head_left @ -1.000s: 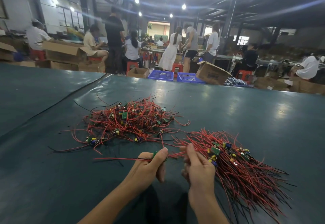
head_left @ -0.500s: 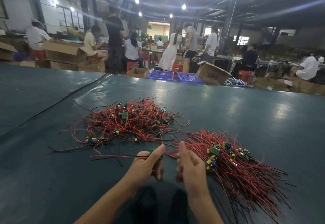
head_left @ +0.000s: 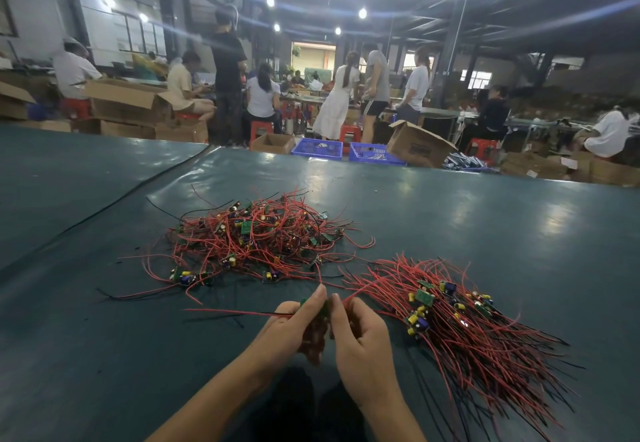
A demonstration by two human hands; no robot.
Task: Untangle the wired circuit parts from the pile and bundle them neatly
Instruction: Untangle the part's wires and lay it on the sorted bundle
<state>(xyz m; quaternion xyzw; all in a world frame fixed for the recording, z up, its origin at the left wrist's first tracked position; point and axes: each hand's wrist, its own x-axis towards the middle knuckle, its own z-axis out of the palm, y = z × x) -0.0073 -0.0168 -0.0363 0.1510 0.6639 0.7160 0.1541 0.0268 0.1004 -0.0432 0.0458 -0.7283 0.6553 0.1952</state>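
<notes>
Currently held: one wired circuit part [head_left: 304, 301], a small green board mostly hidden by the fingers, raised in front of the person between the two heaps.
Left hand [head_left: 294, 323]: clenched round the board, thumb on top, which steadies it so the wires can be drawn straight.
Right hand [head_left: 360, 341]: fingers curled, fingertips pinching a red wire right beside the board; whether it also touches the board I cannot tell.
Leads [head_left: 232, 313]: a red and a black wire trail out to the left, just over the table [head_left: 485, 219], apparently clear of the other wires.
Tangled pile [head_left: 256, 240]: lies farther back and to the left, red wires looped in all directions with boards and capacitors caught among them; plenty remains to sort.
Sorted bundle [head_left: 460, 320]: lies to the right, just beside the right hand, boards gathered at one end and wires fanning towards the near right, so a new piece can be laid alongside in the same direction.
Step in hand: probably smoothing this part's wires before adding it to the bundle.
Risk: a loose lead could snag stray red wires at the near edge of the pile.
</notes>
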